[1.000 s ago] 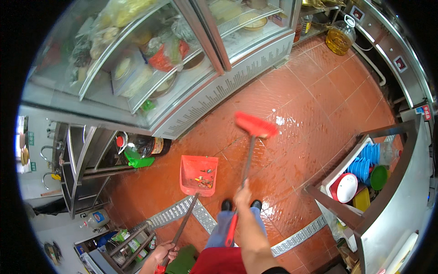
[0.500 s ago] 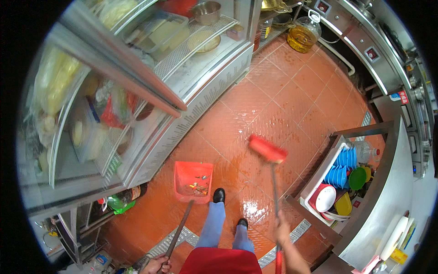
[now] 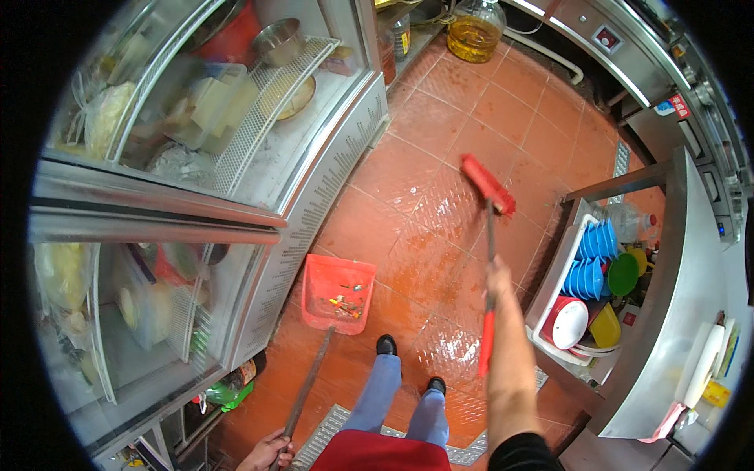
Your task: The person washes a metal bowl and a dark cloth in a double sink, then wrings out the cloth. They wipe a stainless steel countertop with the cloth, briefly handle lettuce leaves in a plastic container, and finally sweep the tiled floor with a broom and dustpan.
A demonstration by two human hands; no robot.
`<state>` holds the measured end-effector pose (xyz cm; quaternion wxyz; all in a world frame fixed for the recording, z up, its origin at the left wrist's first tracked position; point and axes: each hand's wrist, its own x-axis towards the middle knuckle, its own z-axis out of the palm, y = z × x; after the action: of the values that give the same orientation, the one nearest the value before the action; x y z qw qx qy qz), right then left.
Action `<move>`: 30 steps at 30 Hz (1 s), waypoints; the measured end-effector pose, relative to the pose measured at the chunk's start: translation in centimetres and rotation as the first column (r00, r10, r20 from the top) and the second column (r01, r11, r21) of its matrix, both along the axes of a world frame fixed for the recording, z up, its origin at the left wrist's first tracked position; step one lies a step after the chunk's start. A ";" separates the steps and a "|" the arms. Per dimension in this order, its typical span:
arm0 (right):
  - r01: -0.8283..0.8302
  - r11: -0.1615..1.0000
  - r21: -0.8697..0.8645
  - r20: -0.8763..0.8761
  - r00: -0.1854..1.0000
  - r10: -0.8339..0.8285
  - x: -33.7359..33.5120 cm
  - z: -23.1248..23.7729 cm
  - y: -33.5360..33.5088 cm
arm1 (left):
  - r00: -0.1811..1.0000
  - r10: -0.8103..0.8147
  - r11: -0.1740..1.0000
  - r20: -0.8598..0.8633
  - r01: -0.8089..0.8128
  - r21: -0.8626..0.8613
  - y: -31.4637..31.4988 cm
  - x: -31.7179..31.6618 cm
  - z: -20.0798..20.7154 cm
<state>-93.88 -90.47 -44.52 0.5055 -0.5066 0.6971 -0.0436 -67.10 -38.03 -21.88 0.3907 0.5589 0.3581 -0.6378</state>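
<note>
My right hand (image 3: 498, 276) is wrapped round the handle of a broom, its red bristle head (image 3: 488, 185) out ahead on the wet tiles. The lower end of that handle has a red grip (image 3: 487, 343). At lower left my left hand (image 3: 269, 450) is closed on the dark stick (image 3: 310, 385) of a dustpan. The red dustpan (image 3: 312, 308) rests on the floor ahead and left of my shoes, with small scraps (image 3: 348, 304) of mixed colours in it.
Glass-doored fridges (image 3: 259, 235) line the left side. At right stands a steel table (image 3: 652, 314) with a white crate (image 3: 536, 318) of blue, green and red dishes beneath. An oil jug (image 3: 473, 35) stands at the far end. Tiled floor (image 3: 424, 141) runs between them, wet in places.
My right arm has reached forward, and the broom head has moved farther away and a little right. The dustpan sits in much the same place while the view has shifted.
</note>
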 end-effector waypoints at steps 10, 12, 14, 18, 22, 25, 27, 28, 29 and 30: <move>-0.443 0.896 0.035 -0.179 0.879 0.442 2.7 7.5 14.2 | 0.997 -0.059 0.998 0.045 0.058 0.026 -1.0 -1.6 1.0; -0.540 0.783 0.308 -0.145 0.787 0.600 6.5 8.0 14.5 | 0.995 -0.090 0.995 0.047 0.088 0.038 -2.7 -1.4 0.7; -0.488 0.846 0.214 -0.119 0.847 0.519 7.9 4.0 13.9 | 0.991 -0.120 0.992 0.052 0.117 0.056 -4.7 -1.4 0.6; -0.317 0.922 0.225 -0.056 0.940 0.337 12.3 3.4 5.2 | 0.990 -0.133 0.987 0.052 0.127 0.098 -8.8 -1.2 -0.1; -0.115 0.993 -0.019 -0.152 0.982 0.111 8.3 -1.7 -11.2 | 0.974 -0.224 0.971 0.027 0.221 0.094 -16.2 1.0 -1.3; 0.109 0.990 -0.087 -0.136 0.983 -0.120 3.5 -0.2 -18.6 | 0.968 -0.252 0.964 0.011 0.250 0.085 -21.7 2.6 -1.8; 0.242 0.970 0.034 0.041 0.969 -0.243 2.0 5.4 -19.2 | 0.977 -0.213 0.974 0.005 0.212 0.081 -24.6 3.3 -1.4; 0.296 0.951 0.086 0.163 0.938 -0.307 -0.9 6.7 -17.5 | 0.978 -0.207 0.976 0.002 0.207 0.067 -26.7 4.2 -1.2; 0.359 0.922 0.144 0.225 0.896 -0.384 -3.3 7.6 -15.6 | 0.979 -0.204 0.978 -0.001 0.204 0.053 -28.9 5.0 -0.9; 0.469 0.860 0.204 0.374 0.774 -0.511 -6.3 6.7 -12.3 | 0.977 -0.214 0.976 -0.006 0.214 0.032 -31.3 5.8 -0.6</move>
<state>-100.18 -102.76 -37.78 0.6373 -0.2607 0.6823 -0.2458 -61.29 -69.31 -22.52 0.3103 0.5996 0.3066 -0.6710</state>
